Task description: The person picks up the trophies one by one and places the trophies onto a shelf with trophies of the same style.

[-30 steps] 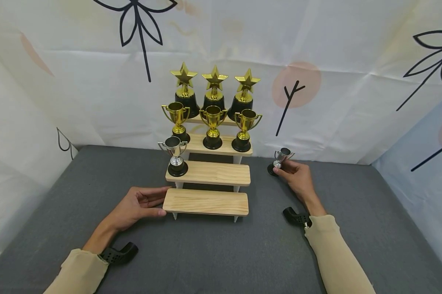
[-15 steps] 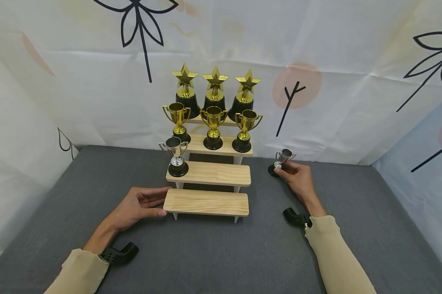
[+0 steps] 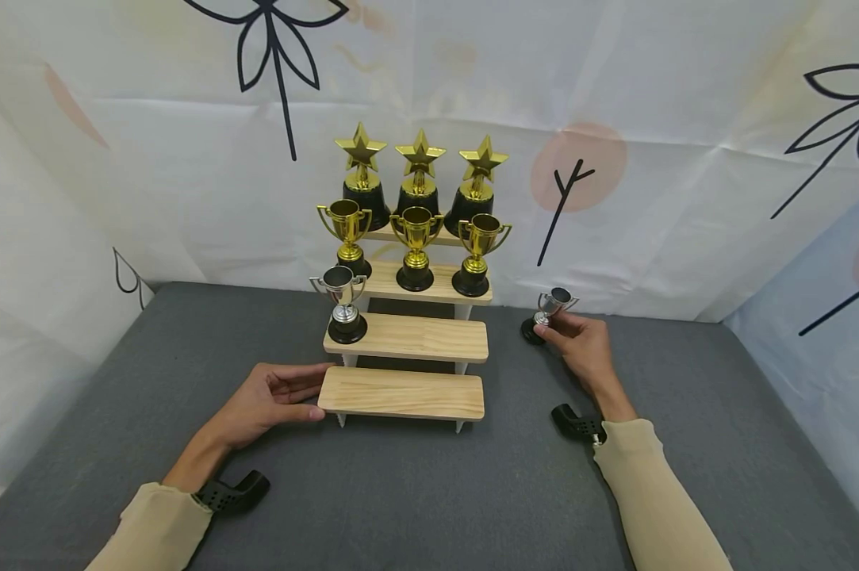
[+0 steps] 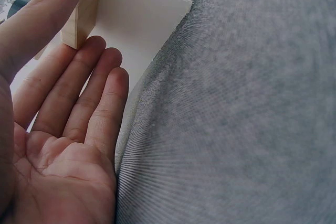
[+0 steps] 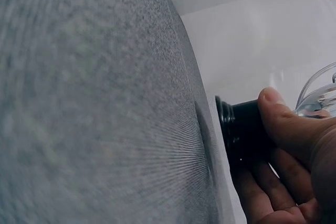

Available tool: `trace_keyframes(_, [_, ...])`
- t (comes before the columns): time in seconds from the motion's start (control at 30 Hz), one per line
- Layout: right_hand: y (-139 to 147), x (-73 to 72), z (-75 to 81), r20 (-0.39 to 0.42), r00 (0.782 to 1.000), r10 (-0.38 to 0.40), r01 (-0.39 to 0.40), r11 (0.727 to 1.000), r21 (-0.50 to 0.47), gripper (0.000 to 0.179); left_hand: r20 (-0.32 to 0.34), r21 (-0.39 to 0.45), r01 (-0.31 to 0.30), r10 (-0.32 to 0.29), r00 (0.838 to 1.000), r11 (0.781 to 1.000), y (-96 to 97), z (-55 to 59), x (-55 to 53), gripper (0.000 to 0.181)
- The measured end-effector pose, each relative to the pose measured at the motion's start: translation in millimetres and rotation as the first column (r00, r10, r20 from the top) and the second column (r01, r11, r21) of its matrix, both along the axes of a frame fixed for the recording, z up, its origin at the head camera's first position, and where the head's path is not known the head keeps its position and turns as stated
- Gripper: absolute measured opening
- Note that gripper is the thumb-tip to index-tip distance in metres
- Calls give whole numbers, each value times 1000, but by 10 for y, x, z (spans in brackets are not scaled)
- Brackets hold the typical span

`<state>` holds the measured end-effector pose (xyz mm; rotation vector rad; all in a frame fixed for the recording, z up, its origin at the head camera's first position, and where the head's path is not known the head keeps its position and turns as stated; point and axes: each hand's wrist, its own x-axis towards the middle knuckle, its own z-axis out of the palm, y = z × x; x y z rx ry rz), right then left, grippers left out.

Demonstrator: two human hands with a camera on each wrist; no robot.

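My right hand (image 3: 579, 345) pinches a small silver trophy cup (image 3: 556, 300) by its stem and black base, right of the stand. In the right wrist view, thumb and fingers lie around the black base (image 5: 247, 129), which is close over the grey cloth. A stepped wooden display stand (image 3: 400, 394) occupies the middle. At the left end of its lowest step, my left hand (image 3: 268, 403) rests with long, extended fingers and the thumb by the front corner. The left wrist view shows the fingers (image 4: 107, 108) beside the step's white support. Another silver trophy cup (image 3: 343, 293) stands on the second step's left end.
Three gold trophy cups (image 3: 416, 238) stand on the third step, and three gold star trophies (image 3: 419, 159) on the top one. A grey cloth-covered table (image 3: 400, 500) lies below. Behind it hangs a white printed fabric backdrop (image 3: 650, 238), close to the stand and the held cup.
The silver trophy cup in my right hand leans very slightly further right. My left hand and the stand keep their places, and the head view shifts a little.
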<state>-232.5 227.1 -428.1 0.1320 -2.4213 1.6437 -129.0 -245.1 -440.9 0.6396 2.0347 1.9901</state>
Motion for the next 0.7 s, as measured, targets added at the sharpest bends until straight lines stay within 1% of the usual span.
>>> trace_keyframes(0.23, [-3,30,57,-14,1000,1,-1,1000,10,35,-2,-5,-2,2,1000,1000,-7,-4,-1,67])
trace_keyframes(0.53, [-16,75,163,-24,1000,-4,4,1000,21,35,-9,6,13,-13,1000,1000,-6,-7,-6,66])
trace_keyframes(0.7, [-11,108,237,-23,1000,-11,13,998,67,38,-9,1,10,-10,1000,1000,-4,-3,-6,67])
